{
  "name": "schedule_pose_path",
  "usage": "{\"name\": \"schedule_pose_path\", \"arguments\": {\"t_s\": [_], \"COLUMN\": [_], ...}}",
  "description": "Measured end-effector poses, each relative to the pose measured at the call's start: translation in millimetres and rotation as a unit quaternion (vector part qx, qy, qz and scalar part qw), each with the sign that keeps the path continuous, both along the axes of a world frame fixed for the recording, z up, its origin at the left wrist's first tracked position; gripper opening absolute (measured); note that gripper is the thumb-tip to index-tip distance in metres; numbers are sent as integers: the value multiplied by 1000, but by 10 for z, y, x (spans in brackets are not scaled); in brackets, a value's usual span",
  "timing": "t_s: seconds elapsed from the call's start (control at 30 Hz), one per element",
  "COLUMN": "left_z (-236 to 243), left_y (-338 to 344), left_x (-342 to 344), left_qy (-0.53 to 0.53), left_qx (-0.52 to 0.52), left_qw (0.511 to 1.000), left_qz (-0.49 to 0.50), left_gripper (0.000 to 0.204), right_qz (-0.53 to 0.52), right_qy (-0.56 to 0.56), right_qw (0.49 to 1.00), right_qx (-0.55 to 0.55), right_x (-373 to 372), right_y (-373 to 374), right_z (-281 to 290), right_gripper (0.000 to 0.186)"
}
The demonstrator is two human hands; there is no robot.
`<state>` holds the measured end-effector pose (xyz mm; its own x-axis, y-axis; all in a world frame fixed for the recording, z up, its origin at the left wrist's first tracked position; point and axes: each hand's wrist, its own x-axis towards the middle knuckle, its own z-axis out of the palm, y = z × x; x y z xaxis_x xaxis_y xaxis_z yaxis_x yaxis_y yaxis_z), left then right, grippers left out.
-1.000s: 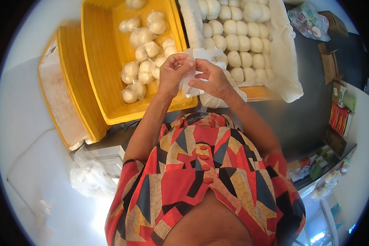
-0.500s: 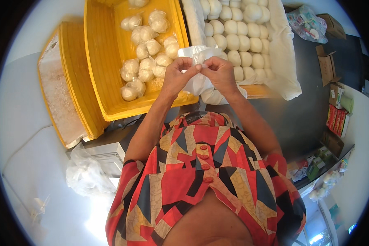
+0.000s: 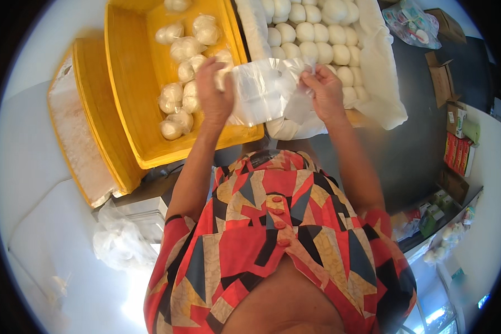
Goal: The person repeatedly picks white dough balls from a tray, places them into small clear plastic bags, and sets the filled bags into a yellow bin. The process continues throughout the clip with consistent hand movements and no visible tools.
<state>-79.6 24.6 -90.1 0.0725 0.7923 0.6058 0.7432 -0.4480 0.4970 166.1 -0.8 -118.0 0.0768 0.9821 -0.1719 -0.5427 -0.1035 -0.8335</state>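
Observation:
A clear plastic bag [image 3: 259, 92] is stretched flat between my hands, above the gap between a yellow crate and a cloth-lined tray. My right hand [image 3: 325, 94] pinches the bag's crumpled right end. At its left end is my left hand [image 3: 214, 94], slightly blurred, with fingers stretched up and apart. The yellow crate [image 3: 131, 83] holds several bagged pairs of white buns [image 3: 171, 97], some partly hidden behind my left hand. Rows of loose white round buns [image 3: 316, 53] fill the tray, lined with white cloth [image 3: 384, 72].
Another yellow crate [image 3: 100, 111] stands at the far left. Below it lies a crumpled white plastic bag [image 3: 122, 239]. On the right are a dark surface [image 3: 423, 145], a cardboard box [image 3: 440, 80], red packages [image 3: 457, 153] and a filled plastic bag [image 3: 411, 23].
My hands have moved apart, the left leftward and the right rightward. The bag, bunched between my fingertips before, is now spread out flat. The view has shifted slightly.

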Motion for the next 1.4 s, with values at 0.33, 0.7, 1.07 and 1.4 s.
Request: {"name": "schedule_pose_path", "arguments": {"t_s": [0.33, 0.7, 1.07, 1.4], "left_z": [-667, 563, 847, 1053], "left_y": [-137, -149, -106, -180], "left_x": [509, 970, 206, -287], "left_qy": [277, -610, -627, -608], "left_qx": [-116, -565, -465, -436], "left_qw": [935, 539, 612, 657], "left_qz": [-187, -133, -124, -91], "left_gripper": [37, 39, 33, 35], "right_qz": [-293, -49, 30, 334], "right_qy": [51, -519, -210, 16], "right_qw": [955, 809, 969, 933], "right_qx": [11, 272, 126, 132], "right_x": [1285, -302, -66, -531], "right_y": [55, -137, -56, 346], "right_z": [968, 684, 156, 39], "right_gripper": [22, 23, 22, 22]}}
